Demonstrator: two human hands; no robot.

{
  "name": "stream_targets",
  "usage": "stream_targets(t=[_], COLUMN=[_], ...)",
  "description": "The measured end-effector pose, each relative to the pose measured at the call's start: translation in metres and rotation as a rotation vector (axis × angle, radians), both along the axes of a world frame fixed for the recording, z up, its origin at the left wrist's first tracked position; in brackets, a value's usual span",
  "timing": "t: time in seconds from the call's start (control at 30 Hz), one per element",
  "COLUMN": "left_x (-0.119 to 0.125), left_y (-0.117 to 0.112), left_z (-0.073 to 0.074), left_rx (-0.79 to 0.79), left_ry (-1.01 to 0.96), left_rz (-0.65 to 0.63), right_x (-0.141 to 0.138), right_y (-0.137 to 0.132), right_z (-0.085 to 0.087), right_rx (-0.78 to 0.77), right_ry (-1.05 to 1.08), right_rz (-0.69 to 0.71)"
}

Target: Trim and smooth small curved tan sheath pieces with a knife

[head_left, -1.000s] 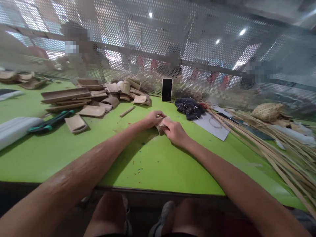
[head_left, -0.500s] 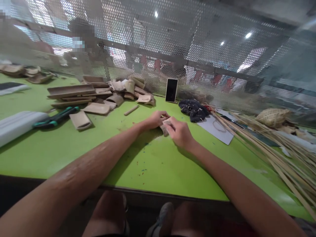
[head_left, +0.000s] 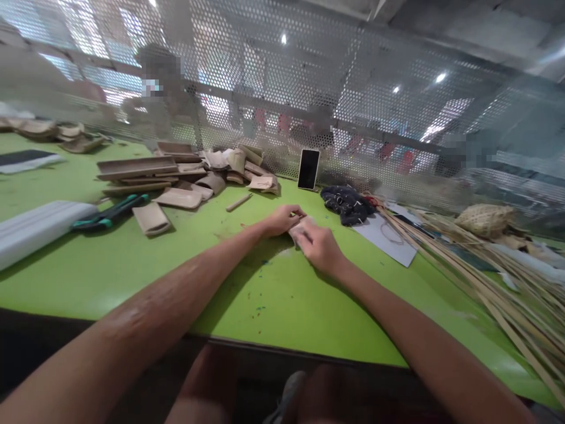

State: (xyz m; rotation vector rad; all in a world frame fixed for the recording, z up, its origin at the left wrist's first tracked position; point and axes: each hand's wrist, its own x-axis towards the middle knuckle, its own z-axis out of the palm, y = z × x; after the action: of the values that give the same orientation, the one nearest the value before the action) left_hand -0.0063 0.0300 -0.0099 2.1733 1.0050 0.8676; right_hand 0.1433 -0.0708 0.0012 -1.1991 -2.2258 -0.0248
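Over the middle of the green table [head_left: 282, 306], my two hands meet at a small piece of bamboo [head_left: 296, 237], pale and largely covered by fingers. My left hand [head_left: 283, 220] is closed on its far left side. My right hand [head_left: 324, 246] is closed too, pinching a pale, thin piece that looks like sandpaper [head_left: 304, 225] against the bamboo. Motion blurs the right fingertips. Whitish dust lies on the table just below the hands. A short thin stick [head_left: 239, 202] rests to the left beyond my left hand.
Cut bamboo pieces [head_left: 136, 167] are heaped at back left, near a green-and-black tool [head_left: 110, 215] and a white block [head_left: 44, 227]. A phone [head_left: 308, 169] stands upright against a perforated screen [head_left: 273, 76]. Dark cloth [head_left: 346, 204], paper [head_left: 391, 241] and long bamboo strips [head_left: 477, 282] lie right.
My right hand has shifted slightly down along the bamboo piece, and its fingers now cover more of it. My left hand keeps its hold. The view has tilted slightly up and to the left.
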Motion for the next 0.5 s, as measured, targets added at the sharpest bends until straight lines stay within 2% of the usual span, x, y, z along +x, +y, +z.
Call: stream_targets(t=[0.07,0.13,0.27,0.33,0.5], left_x=[0.0,0.0,0.001,0.0,0.0], left_y=[0.0,0.001,0.003,0.003,0.003], left_z=[0.0,0.0,-0.003,-0.003,-0.005], left_rx=[-0.018,-0.026,-0.007,-0.003,-0.017], left_ry=[0.007,0.012,0.004,-0.007,0.013], left_rz=[0.004,0.002,0.003,0.003,0.007], right_x=[0.007,0.01,0.002,0.0,0.011], right_y=[0.006,0.009,0.001,0.0,0.005], right_z=[-0.002,-0.005,-0.005,-0.003,-0.004], right_rx=[0.007,-0.006,-0.057,-0.059,-0.025], right_ry=[0.055,0.061,-0.004,-0.023,0.005], right_rz=[-0.102,-0.136,0.015,0.04,-0.181])
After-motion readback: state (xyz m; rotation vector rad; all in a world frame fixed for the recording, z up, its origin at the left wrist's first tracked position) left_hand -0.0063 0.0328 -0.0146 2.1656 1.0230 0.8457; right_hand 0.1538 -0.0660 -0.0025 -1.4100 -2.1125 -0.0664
